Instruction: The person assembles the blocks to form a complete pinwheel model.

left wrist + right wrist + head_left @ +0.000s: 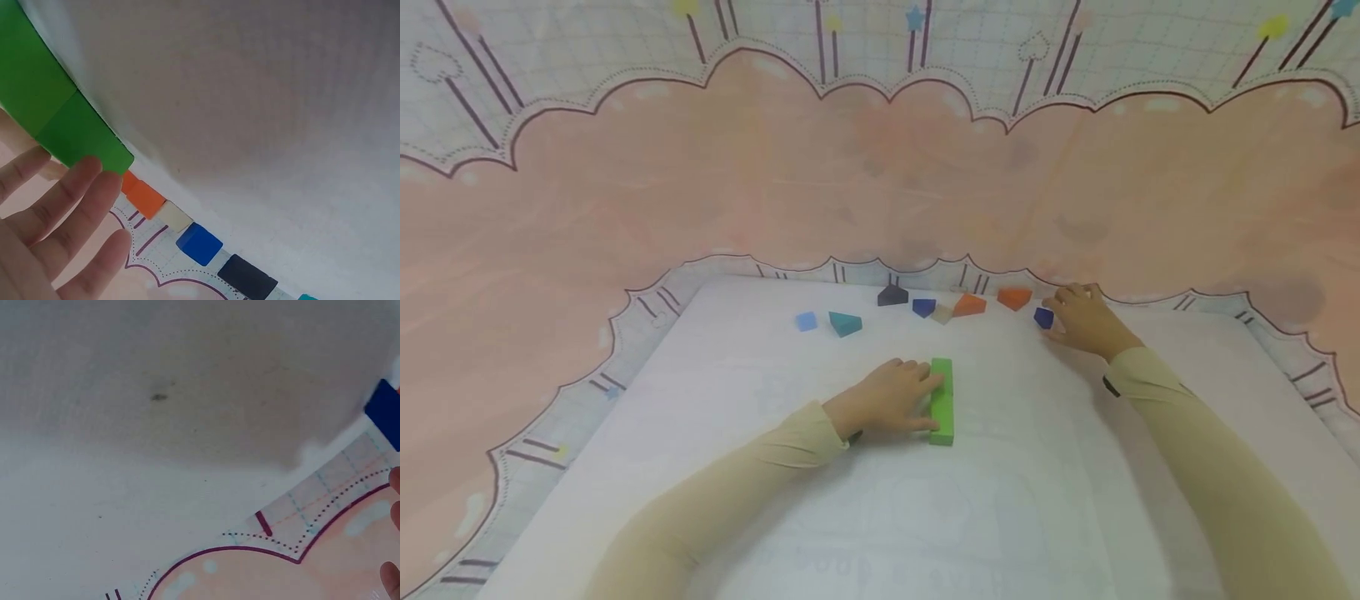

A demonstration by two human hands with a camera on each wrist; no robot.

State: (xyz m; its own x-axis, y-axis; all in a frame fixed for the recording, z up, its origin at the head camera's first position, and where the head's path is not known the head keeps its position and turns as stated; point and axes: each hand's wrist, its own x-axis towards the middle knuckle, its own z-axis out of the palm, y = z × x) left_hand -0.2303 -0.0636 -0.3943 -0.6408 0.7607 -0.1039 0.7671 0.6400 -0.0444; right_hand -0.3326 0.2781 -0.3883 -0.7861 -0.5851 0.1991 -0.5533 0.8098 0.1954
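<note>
Two green blocks lie end to end as a bar on the white table. My left hand rests beside them, with the index finger and thumb touching the bar; the other fingers stretch out loosely in the left wrist view. At the far right of the row, a dark blue block sits between the thumb and index finger of my right hand, which pinches it near the back edge. Only a few fingertips and part of that blue block show in the right wrist view.
Along the back lie a light blue block, a teal block, a black block, another blue block, a beige block and two orange blocks. Behind them rises a patterned cloth.
</note>
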